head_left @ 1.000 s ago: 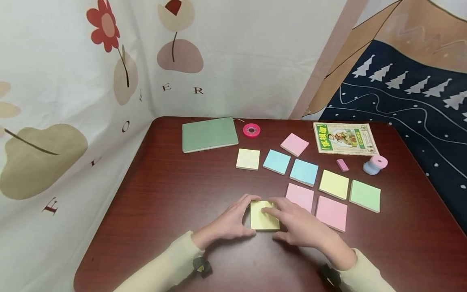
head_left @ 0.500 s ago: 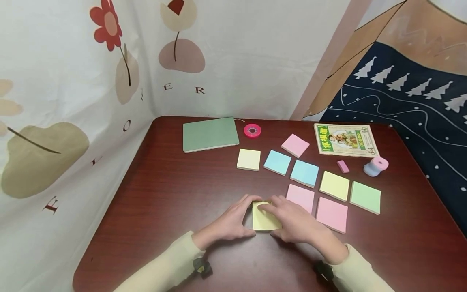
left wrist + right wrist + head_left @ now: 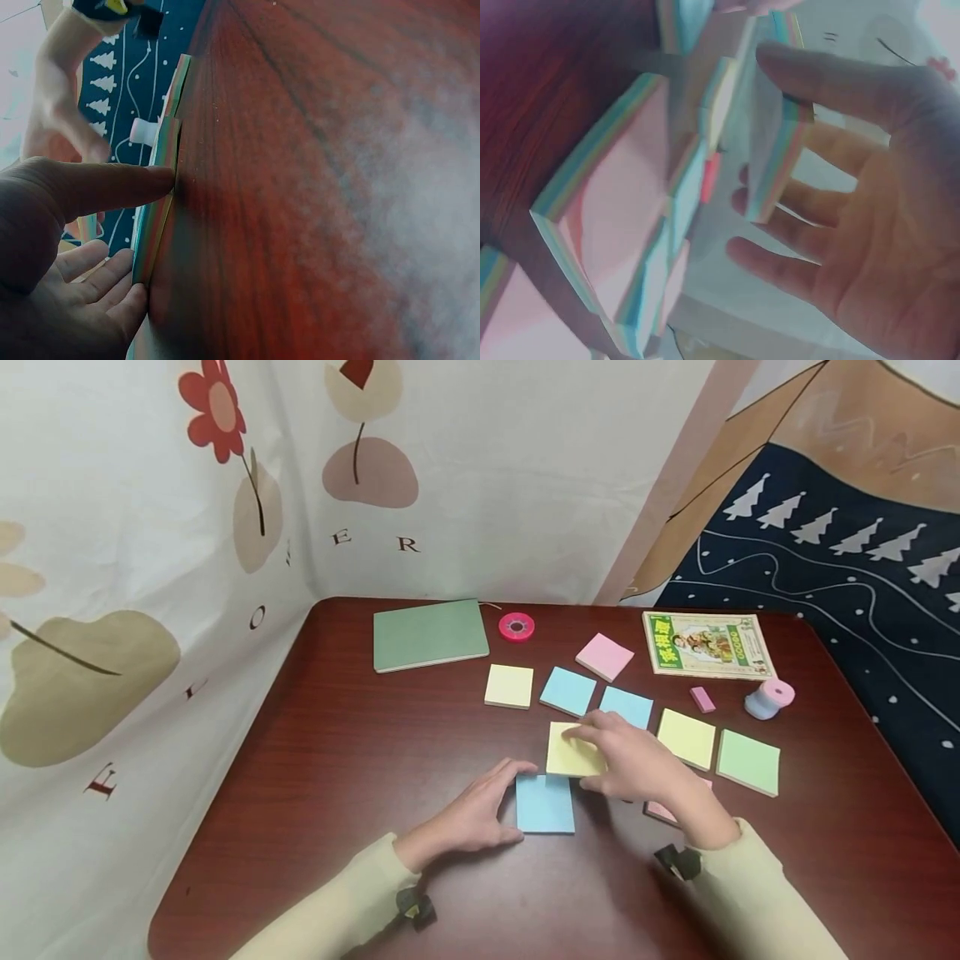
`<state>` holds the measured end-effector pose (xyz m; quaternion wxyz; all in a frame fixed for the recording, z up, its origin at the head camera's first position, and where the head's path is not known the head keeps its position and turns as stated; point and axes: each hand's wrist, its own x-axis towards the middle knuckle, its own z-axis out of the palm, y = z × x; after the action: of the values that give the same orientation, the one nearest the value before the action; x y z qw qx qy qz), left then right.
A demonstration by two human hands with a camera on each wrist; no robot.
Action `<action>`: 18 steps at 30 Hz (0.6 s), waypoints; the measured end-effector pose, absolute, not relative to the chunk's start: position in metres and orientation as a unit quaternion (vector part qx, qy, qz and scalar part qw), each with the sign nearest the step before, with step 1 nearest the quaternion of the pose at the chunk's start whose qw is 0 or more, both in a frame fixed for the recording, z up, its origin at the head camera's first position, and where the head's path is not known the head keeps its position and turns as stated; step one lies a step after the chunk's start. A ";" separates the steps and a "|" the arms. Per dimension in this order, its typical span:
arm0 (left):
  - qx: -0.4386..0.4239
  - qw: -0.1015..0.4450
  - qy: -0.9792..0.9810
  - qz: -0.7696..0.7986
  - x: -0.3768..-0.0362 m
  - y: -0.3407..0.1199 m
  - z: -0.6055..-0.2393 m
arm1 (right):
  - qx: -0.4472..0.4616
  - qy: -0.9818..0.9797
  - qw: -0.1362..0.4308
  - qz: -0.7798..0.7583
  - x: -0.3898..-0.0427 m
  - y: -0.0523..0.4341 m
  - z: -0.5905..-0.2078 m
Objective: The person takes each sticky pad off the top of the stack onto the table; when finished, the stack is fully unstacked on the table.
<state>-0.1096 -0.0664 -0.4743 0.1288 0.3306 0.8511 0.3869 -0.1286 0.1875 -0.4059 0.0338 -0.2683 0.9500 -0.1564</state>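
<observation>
A sticky-note pad with a blue top (image 3: 545,803) lies near the table's front. My left hand (image 3: 512,802) grips it by its left side, thumb at the near corner and fingers at the far corner. In the left wrist view the thumb (image 3: 112,187) presses on the pad's edge (image 3: 159,202). My right hand (image 3: 592,752) holds a yellow wad of notes (image 3: 572,750) just above and to the right of the pad. The right wrist view shows that wad (image 3: 772,142) pinched between the thumb and fingers, with rainbow-coloured edges.
More pads lie behind: pale yellow (image 3: 509,686), blue (image 3: 568,692), pink (image 3: 604,657), yellow (image 3: 686,739), green (image 3: 747,762). A green notebook (image 3: 430,635), a pink tape roll (image 3: 517,627), a booklet (image 3: 708,645), an eraser (image 3: 702,699) and a spool (image 3: 770,697) are further back. Cloth walls stand on the left and behind.
My right hand has lifted the yellow top layer off the pad and carried it up and to the right, baring a blue layer. The left hand has stayed in place.
</observation>
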 end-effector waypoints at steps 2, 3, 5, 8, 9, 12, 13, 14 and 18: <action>0.332 0.127 0.851 0.387 -0.110 -0.067 -0.474 | -0.267 0.951 0.024 -0.153 -0.138 0.183 -0.409; 0.332 0.128 0.851 0.387 -0.110 -0.067 -0.474 | -0.265 0.952 0.023 -0.153 -0.142 0.181 -0.411; 0.334 0.128 0.850 0.387 -0.110 -0.067 -0.475 | -0.261 0.953 0.026 -0.153 -0.148 0.175 -0.415; 0.335 0.131 0.848 0.389 -0.110 -0.067 -0.475 | -0.255 0.954 0.032 -0.152 -0.157 0.166 -0.421; 0.334 0.133 0.847 0.391 -0.110 -0.067 -0.475 | -0.258 0.954 0.035 -0.151 -0.159 0.164 -0.423; 0.334 0.134 0.846 0.393 -0.110 -0.067 -0.474 | -0.268 0.952 0.042 -0.145 -0.165 0.157 -0.427; 0.334 0.134 0.846 0.394 -0.110 -0.067 -0.474 | -0.273 0.951 0.043 -0.142 -0.167 0.155 -0.429; 0.334 0.134 0.846 0.394 -0.110 -0.067 -0.474 | -0.276 0.950 0.045 -0.140 -0.168 0.153 -0.430; 0.334 0.133 0.846 0.393 -0.110 -0.067 -0.473 | -0.281 0.949 0.049 -0.134 -0.171 0.149 -0.434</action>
<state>-0.1102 -0.0673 -0.4730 0.1328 0.3344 0.8462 0.3930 -0.1707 0.1487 -0.4336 0.0488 -0.2813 0.9490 -0.1338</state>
